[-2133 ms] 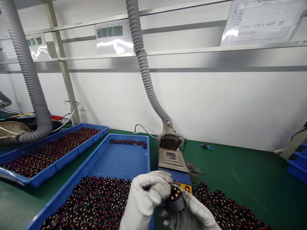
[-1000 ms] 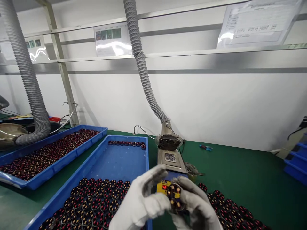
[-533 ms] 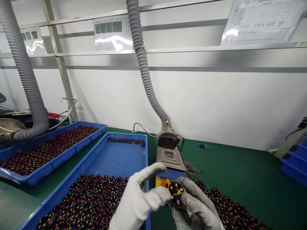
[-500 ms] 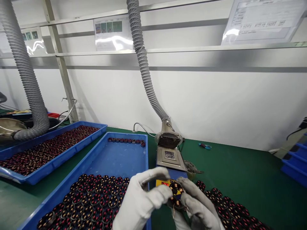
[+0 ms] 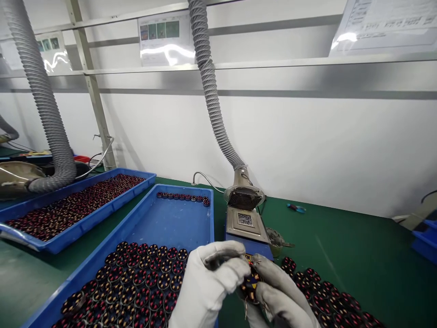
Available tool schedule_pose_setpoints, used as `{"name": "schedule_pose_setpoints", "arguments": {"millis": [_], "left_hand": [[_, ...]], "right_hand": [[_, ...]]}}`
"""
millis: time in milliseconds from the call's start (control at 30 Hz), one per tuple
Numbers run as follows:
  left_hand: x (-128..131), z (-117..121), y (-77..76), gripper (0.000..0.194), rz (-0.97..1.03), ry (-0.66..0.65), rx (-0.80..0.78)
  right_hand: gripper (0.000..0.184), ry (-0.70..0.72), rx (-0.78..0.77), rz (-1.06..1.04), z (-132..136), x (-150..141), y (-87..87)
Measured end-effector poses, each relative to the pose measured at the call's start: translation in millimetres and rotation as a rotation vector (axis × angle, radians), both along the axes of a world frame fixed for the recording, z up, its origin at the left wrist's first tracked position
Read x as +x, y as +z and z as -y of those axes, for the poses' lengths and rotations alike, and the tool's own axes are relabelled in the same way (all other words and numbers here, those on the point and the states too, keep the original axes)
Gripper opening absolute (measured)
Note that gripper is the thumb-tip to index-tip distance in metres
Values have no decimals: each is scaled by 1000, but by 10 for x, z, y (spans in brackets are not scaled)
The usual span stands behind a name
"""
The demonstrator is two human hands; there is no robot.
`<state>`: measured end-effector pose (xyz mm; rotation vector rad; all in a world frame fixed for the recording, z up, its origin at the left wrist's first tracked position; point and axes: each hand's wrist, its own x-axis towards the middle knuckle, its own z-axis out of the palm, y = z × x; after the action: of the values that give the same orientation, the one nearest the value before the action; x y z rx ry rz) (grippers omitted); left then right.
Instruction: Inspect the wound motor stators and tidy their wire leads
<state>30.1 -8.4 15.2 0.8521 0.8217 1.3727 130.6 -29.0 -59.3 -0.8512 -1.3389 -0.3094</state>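
Note:
In front of the hot-plate-like device I hold a small round motor stator [image 5: 250, 286], black with copper windings and thin wire ends hanging below it. My right hand [image 5: 282, 294], in a greyish glove, grips it from the right, with fingers and thumb around its rim. My left hand [image 5: 210, 282], in a white glove, is closed at the stator's upper left edge. Its fingertips press there and hide part of the ring; whether they also pinch a wire cannot be seen.
A blue tray [image 5: 134, 230] on the left holds rows of similar stators; another blue tray [image 5: 92, 216] lies beyond. Behind my hands stands a metal-topped device [image 5: 244, 223] under an exhaust hose [image 5: 213, 95]. More stators [image 5: 327, 291] lie right; cutters [image 5: 296, 208] lie farther back.
The view has shifted slightly. The stator has tilted a little in my hands, and my left fingertips have closed in at its upper edge.

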Motion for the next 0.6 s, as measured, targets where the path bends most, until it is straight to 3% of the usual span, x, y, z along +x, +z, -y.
{"name": "schedule_pose_setpoints", "arguments": {"millis": [100, 200, 267, 367, 467, 600], "left_hand": [[25, -29, -4, 13, 66, 53, -48], [-47, -103, -97, 15, 155, 114, 18], [-115, -122, -132, 21, 123, 62, 60], [-152, -70, -84, 26, -61, -134, 77], [-80, -2, -19, 10, -127, -194, 110], [-33, -39, -80, 8, 121, -76, 90]], "right_hand": [[32, 14, -38, 12, 1, 2, -36], [32, 41, -43, -33, -2, -17, -54], [34, 65, -27, -55, -2, -27, -54], [35, 64, -72, -36, 3, -13, -48], [35, 75, -157, -10, 6, 13, -43], [34, 38, -114, -40, 30, -23, -28]]}}
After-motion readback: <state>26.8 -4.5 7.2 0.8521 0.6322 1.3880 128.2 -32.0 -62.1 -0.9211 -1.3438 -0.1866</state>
